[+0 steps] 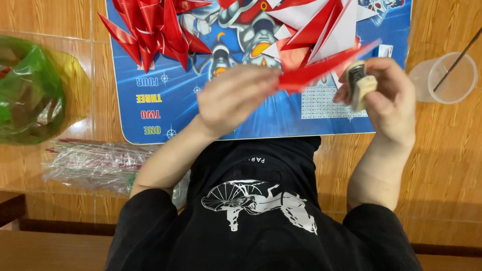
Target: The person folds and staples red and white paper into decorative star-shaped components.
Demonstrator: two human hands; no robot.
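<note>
Head view is looking down at my two hands over a blue printed mat (165, 108) on a wooden table (447, 150). I am pinching a folded red paper piece (321, 69) in my left hand (233, 98), fingers closed on its near end while its point is reaching right and far. It looks light, thin and easily creased, so I would be holding it along a fold. My right hand (386, 100) is gripping a small tape roll (359, 83). More folded red shapes (155, 27) are lying far left, a clear plastic cup (444, 78) far right, a green bag (30, 90) at left.
</note>
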